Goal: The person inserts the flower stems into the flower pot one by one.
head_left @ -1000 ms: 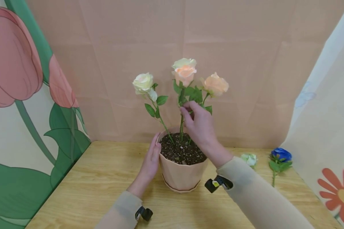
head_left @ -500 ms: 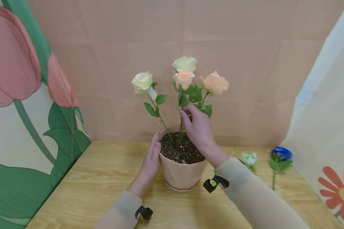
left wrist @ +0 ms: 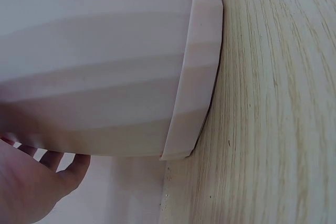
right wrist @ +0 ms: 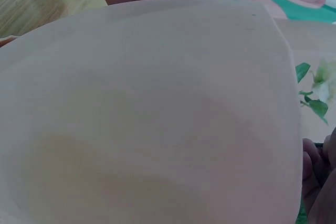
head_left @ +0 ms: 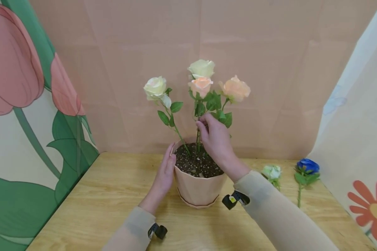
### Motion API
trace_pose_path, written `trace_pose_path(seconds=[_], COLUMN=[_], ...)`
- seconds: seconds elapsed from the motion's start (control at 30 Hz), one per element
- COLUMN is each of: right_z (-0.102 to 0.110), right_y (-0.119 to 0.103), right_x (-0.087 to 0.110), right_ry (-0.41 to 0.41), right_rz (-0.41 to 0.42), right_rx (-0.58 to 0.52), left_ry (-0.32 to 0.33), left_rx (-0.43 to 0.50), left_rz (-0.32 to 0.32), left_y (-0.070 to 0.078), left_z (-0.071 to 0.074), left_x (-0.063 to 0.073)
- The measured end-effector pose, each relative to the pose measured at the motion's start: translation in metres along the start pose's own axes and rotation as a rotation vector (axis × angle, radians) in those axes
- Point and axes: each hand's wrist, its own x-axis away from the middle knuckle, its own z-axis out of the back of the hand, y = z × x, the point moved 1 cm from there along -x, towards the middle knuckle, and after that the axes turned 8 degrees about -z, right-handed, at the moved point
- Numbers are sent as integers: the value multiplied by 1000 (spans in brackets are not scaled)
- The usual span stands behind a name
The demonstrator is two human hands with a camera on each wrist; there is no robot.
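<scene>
In the head view, a pale pink faceted pot full of dark soil stands on the table. My left hand rests with extended fingers against its left side; the left wrist view shows that hand along the pot wall. Above the soil, my right hand pinches the stem of the small peach rose between thumb and fingers. A cream rose rises behind it, with a white rose to the left and a fuller peach rose to the right, all standing in the pot.
On the wooden table, a pale green rose and a blue rose lie to the right. A pink cloth backdrop hangs close behind the pot. In the right wrist view, the pot wall covers most of the picture.
My right hand has gone slightly down with the small peach rose, whose bloom now sits lower against the cream one. The left hand keeps its place on the pot.
</scene>
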Motion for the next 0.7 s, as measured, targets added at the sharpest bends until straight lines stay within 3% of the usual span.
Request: trace_pose_path(seconds=[0.17,0.47,0.7], right_z=[-1,-10,-9], right_y=[-2,2,7], right_x=[3,15,17], right_ry=[-3,1,-2], right_rz=[0,-66,-32], right_rx=[23,-45,-71], left_ry=[3,-4,-6], left_rx=[-10,6,-5], left_rz=[-7,-3,8], left_y=[-2,-3,-2], left_z=[0,1,1], left_x=[-1,0,0])
